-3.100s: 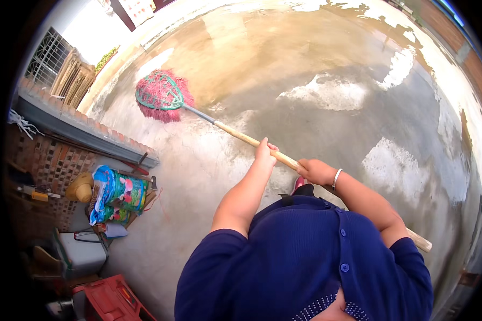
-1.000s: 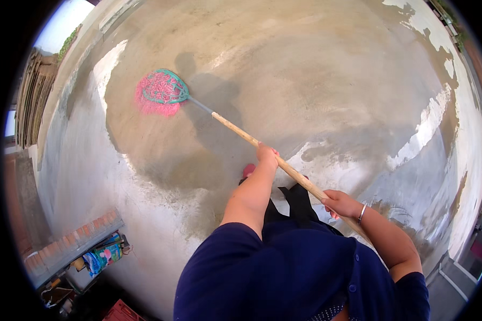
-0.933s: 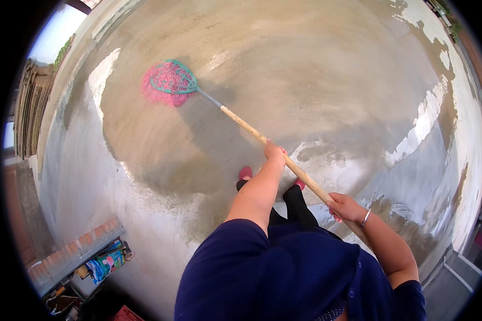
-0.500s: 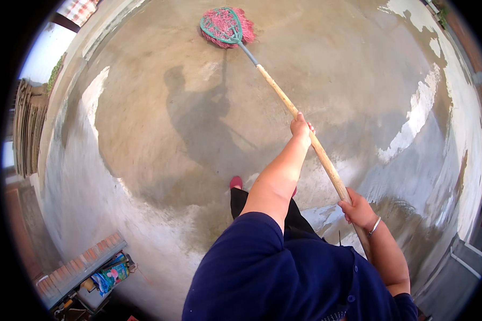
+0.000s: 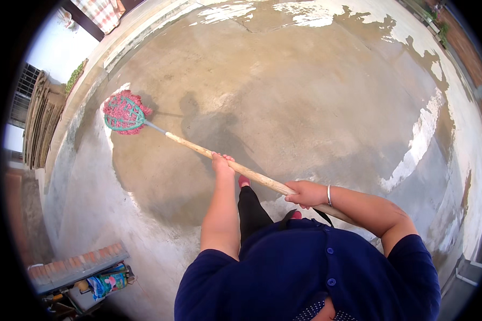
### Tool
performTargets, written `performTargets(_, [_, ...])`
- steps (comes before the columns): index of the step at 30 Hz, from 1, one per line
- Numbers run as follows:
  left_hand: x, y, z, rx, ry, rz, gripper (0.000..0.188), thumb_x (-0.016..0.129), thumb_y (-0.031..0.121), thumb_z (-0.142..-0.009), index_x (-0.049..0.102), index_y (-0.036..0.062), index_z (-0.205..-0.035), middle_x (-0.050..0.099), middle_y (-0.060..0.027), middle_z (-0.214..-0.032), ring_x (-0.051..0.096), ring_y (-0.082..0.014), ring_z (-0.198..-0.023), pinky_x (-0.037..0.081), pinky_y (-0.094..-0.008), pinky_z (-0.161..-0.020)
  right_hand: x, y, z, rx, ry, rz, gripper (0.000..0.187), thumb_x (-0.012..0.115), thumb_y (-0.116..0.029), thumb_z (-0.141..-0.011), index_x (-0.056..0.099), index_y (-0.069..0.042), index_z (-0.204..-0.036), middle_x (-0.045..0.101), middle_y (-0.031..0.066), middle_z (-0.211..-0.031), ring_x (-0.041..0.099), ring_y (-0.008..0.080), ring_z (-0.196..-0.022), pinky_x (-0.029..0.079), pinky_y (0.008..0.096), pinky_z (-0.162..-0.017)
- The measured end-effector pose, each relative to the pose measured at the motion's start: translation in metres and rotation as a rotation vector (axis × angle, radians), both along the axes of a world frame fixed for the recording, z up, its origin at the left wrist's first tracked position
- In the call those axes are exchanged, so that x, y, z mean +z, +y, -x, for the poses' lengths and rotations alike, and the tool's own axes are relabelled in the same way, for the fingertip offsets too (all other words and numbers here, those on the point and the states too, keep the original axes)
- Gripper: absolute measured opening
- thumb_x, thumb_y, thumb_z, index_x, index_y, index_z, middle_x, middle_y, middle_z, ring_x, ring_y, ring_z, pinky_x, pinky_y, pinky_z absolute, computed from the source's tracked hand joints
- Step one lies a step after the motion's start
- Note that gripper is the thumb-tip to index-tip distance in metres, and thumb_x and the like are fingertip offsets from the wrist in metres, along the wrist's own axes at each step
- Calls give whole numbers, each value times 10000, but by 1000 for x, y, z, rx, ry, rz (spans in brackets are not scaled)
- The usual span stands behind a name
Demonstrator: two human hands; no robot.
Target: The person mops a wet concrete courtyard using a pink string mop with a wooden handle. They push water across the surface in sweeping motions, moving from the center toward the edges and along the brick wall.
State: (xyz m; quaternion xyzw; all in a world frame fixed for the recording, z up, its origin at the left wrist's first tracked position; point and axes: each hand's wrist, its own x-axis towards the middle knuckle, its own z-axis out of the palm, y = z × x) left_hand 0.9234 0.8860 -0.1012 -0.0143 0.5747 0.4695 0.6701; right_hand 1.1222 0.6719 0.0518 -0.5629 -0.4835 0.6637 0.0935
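A long-handled mop crosses in front of me, its pink stringy head (image 5: pixel 127 112) under a green oval frame at the far left. The head rests at the border of wet and dry floor. Its pale wooden handle (image 5: pixel 257 177) slants back toward my right side. My left hand (image 5: pixel 223 162) is wrapped round the handle about midway, arm stretched forward. Nearer my body, my right hand (image 5: pixel 307 193), with a silver bangle at the wrist, grips the same handle. The handle's end is hidden by my right forearm.
Wet brown concrete floor (image 5: pixel 305 101) spreads ahead, with pale dry patches (image 5: pixel 418 142) at its edges. Stacked flat boards (image 5: pixel 44 125) lean at the left. A brick-topped ledge (image 5: pixel 80 265) with a colourful bag (image 5: pixel 107 283) stands near left. A raised step (image 5: pixel 144 40) borders the far left.
The mop head has swept from the far middle to the left and nearer. Both hands, still on the handle, have moved left, and the handle now lies flatter across my view.
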Motion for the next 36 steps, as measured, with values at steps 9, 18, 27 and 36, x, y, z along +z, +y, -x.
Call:
performTargets(9, [-99,105,142,253,221,405,407,352,468,-914,377,93,-757,399,-6,-597,397,-124,-484,419,-242,-467,-58,212,72,311,114,136,560,447,-187,-873,210,-149,-1378,503,67,-714,530,145,-536,475,287,-486])
performTargets(18, [-136,232,22,-73,228,436,417,360,472,-906,400,80,-771,400,-29,-565,386,-150,-444,401,-280,-444,-73,280,25,-101,137,269,590,464,-173,-879,194,-180,-1403,487,29,-708,488,94,-521,451,245,-480])
performTargets(27, [-137,276,-204,-688,267,335,375,396,433,-904,440,67,-833,430,-42,-553,421,-161,-433,406,-320,-438,-58,253,-20,-817,133,305,569,460,-145,-888,217,-189,-1400,473,7,-681,474,74,-504,445,230,-452])
performTargets(36, [-54,270,-318,-911,-26,111,283,443,369,-909,396,90,-915,439,-33,-597,426,-141,-439,407,-303,-426,-19,247,-40,-1113,49,165,606,468,-108,-889,163,-151,-1411,469,6,-672,464,73,-484,440,235,-445])
